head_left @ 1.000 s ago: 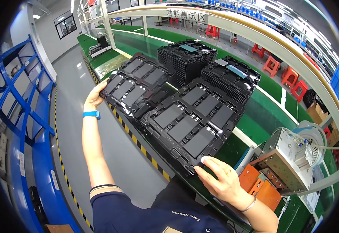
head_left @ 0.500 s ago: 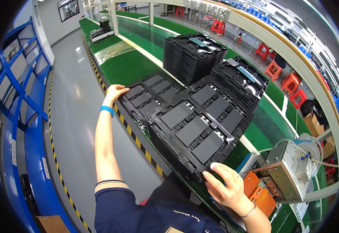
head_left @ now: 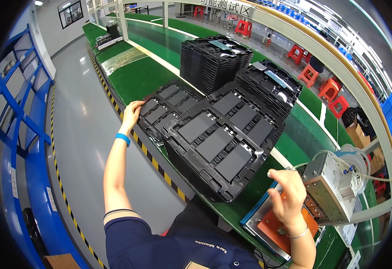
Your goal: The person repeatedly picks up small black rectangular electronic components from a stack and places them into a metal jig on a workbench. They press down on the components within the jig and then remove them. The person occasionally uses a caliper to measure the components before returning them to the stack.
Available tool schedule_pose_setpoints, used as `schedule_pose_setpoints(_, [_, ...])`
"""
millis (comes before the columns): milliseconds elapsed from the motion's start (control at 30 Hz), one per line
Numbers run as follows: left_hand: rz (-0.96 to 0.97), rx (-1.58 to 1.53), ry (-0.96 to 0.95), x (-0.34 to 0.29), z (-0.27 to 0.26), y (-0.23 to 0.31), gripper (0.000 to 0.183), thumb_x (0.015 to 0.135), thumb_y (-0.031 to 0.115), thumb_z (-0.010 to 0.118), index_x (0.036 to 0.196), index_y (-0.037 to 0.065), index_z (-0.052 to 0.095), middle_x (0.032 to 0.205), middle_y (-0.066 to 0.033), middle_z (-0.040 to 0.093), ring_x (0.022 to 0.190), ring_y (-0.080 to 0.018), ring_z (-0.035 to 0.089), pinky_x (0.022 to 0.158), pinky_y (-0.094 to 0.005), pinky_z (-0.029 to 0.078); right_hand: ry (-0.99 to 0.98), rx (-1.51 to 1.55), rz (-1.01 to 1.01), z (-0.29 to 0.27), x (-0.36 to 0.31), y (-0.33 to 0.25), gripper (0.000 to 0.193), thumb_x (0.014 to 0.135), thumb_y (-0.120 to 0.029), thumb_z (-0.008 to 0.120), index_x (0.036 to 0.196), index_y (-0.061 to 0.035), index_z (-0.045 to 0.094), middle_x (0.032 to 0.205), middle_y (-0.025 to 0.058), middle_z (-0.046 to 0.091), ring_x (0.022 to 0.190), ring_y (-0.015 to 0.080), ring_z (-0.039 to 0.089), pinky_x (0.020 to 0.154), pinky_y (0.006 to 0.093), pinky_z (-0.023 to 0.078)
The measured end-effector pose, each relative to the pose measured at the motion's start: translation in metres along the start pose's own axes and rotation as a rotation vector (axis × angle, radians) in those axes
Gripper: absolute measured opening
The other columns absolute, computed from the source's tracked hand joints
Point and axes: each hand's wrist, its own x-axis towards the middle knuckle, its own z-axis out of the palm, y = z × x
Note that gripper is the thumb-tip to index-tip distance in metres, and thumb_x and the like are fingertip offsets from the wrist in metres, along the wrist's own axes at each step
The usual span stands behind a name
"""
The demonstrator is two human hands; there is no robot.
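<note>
- Leftmost, the left hand (head_left: 132,112) is placed at the outer edge of the left tray (head_left: 168,106); whether the rim is pinched in its grip or merely touched cannot be told.
- The left tray is set low on the tabletop (head_left: 137,82) side, just beside the right tray (head_left: 199,158). Being thin black plastic, it is judged light, slightly bendy and rather slick; it is best taken by opposite rims and kept level, so that its dark panels (head_left: 158,112), probably smooth and easily scratched, are not slid out or pressed.
- The right tray is seated higher, apparently on a pile, and is likewise filled with panels; its rim near the corners is the safest part to be held.
- At the right, the right hand (head_left: 290,195) is raised over the orange plate (head_left: 271,220), beside the metal machine (head_left: 339,193); its grip is spread, with nothing seen held.
- Compared with a second earlier, the left tray, then tilted up by the left hand, is now laid flat; the right hand, seen at the right tray's near corner in both earlier frames, has been moved away rightward.
</note>
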Motion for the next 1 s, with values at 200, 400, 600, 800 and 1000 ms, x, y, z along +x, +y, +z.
schedule_pose_setpoints(200, [-0.135, -0.234, -0.039, 0.005, 0.003, -0.023, 0.034, 0.093, 0.006, 0.06, 0.126, 0.007, 0.064, 0.125, -0.0107, 0.067, 0.116, -0.0198, 0.062, 0.101, -0.0312, 0.046, 0.027, 0.015, 0.089, 0.0, -0.009, 0.008, 0.03, 0.078, -0.01, 0.077, 0.106, -0.0024, 0.07, 0.094, 0.0116, 0.071, 0.084, 0.0272, 0.066, 0.075, 0.034, 0.052])
schedule_pose_setpoints(400, [0.276, 0.051, 0.169, 0.049, -0.042, 0.097, 0.032, 0.09, 0.012, 0.066, 0.121, 0.005, 0.065, 0.117, -0.0137, 0.068, 0.11, -0.0254, 0.065, 0.097, -0.0341, 0.049, -0.047, -0.387, -0.04, -0.012, 0.03, 0.026, 0.014, 0.078, -0.015, 0.076, 0.089, -0.0087, 0.068, 0.077, 0.0036, 0.061, 0.074, 0.0227, 0.06, 0.064, 0.0326, 0.05])
schedule_pose_setpoints(600, [0.472, -0.081, -0.365, 0.041, -0.018, 0.327, 0.028, 0.083, 0.021, 0.073, 0.102, 0.001, 0.071, 0.087, -0.0114, 0.067, 0.078, -0.0211, 0.066, 0.073, -0.0309, 0.053, -0.319, -0.745, -0.14, 0.006, 0.096, 0.086, 0.005, 0.075, -0.011, 0.066, 0.08, -0.0098, 0.065, 0.081, 0.0029, 0.06, 0.09, 0.0218, 0.06, 0.071, 0.0327, 0.055])
schedule_pose_setpoints(800, [0.412, 0.525, -0.435, 0.035, 0.025, 0.353, 0.05, 0.075, 0.045, 0.075, 0.096, 0.001, 0.072, 0.101, -0.0192, 0.066, 0.096, -0.033, 0.067, 0.083, -0.0412, 0.055, -0.605, -0.876, -0.284, 0.031, 0.127, 0.089, 0.008, 0.079, -0.015, 0.065, 0.075, -0.0085, 0.069, 0.084, 0.0014, 0.067, 0.095, 0.0196, 0.062, 0.07, 0.033, 0.053])
schedule_pose_setpoints(1000, [0.172, 0.575, -0.741, 0.063, 0.029, 0.373, 0.057, 0.074, 0.05, 0.072, 0.101, -0.001, 0.073, 0.104, -0.0236, 0.07, 0.099, -0.0334, 0.069, 0.088, -0.0413, 0.054, -0.635, -0.971, -0.507, 0.033, 0.127, 0.096, 0.01, 0.081, -0.017, 0.065, 0.075, -0.011, 0.072, 0.086, -0.0002, 0.069, 0.097, 0.0194, 0.063, 0.066, 0.0321, 0.053])
